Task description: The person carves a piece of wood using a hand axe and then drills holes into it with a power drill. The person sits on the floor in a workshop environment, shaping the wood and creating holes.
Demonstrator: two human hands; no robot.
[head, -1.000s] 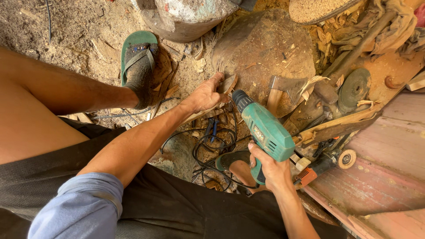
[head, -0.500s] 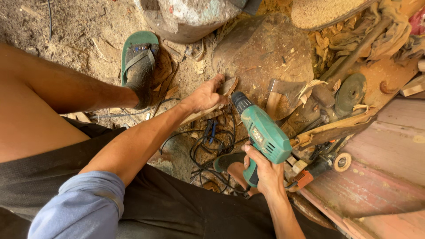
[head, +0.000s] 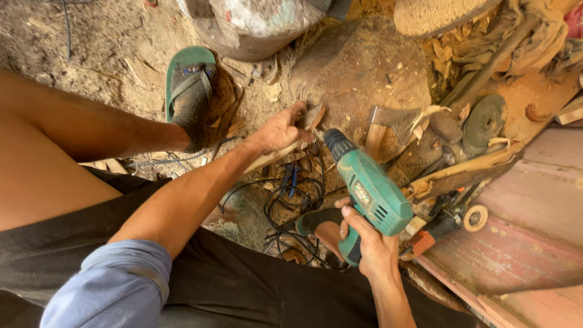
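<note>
A: Reading from the left, what do we meet first?

B: The green sandal (head: 188, 91) on the left foot, planted on the sawdust ground (head: 79, 42) at about 10 o'clock in the view. Next comes the left hand (head: 276, 130), near the centre.

A: How do its fingers sit?

B: We see them curled and pinching the top end of a thin wood strip (head: 276, 157), with the thumb pressed along the upper side. The strip's long axis runs from 8 o'clock up to 2 o'clock, and its upper tip rests against the big wood block (head: 364, 67).

A: And the tool?

B: The green electric drill (head: 367, 191) lies just to the right of the strip, at 4 o'clock from the left hand. Its body runs from 5 o'clock up to 11 o'clock, so the dark chuck (head: 337, 144) points toward the pinched end of the strip, close but apart from it; we cannot make out a bit.

A: Which hand has it?

B: The right hand (head: 370, 246), wrapped tight around the grip at the low end, with 1 finger lying forward along the body. The left hand is the nearer of the 2 to the strip.

A: Anything further right?

B: A tangle of black cord (head: 291, 200) sits below the strip, a round grinding disc (head: 484, 121) at 2 o'clock, and reddish planks (head: 528, 225) at 4 o'clock.
</note>
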